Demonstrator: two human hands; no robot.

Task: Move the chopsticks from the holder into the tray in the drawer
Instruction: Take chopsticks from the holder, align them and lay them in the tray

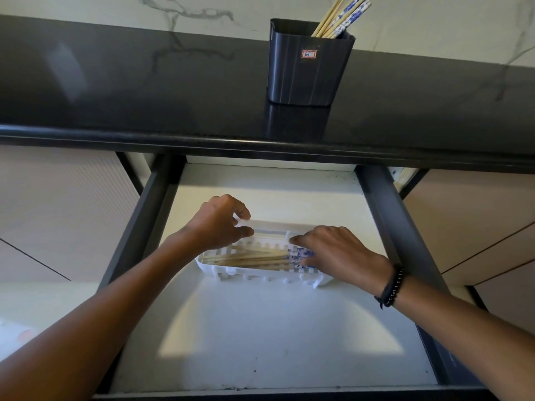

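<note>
A white slotted tray (260,275) lies in the open drawer (278,337). Several wooden chopsticks with blue-patterned ends (254,258) lie lengthwise in it. My left hand (220,222) pinches the tray's far left rim between thumb and fingers. My right hand (338,253) lies over the tray's right end, its fingers on the patterned chopstick ends; whether they grip any is hidden. On the dark countertop stands a dark square holder (307,65) with several more chopsticks (341,15) sticking out of it.
The black countertop edge (260,143) overhangs the back of the drawer. Dark drawer side rails (396,227) run on both sides. Cabinet fronts flank the drawer. A marble-patterned wall rises behind the holder.
</note>
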